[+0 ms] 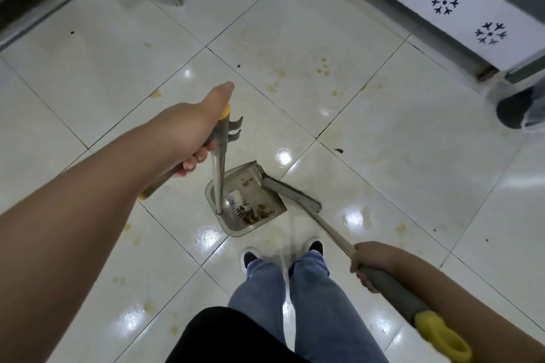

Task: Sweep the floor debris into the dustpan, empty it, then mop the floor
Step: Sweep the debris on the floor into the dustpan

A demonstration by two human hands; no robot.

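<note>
Dustpan rests on the tiled floor before the person's feet, brown debris inside. Left hand grips its upright handle; right hand grips the broom at its lip. Tilting could spill crumbs. Bristles are blurred; scattered specks stay unclear.

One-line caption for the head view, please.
Left hand steadies dustpan while right hand sweeps broom against its mouth.
</note>
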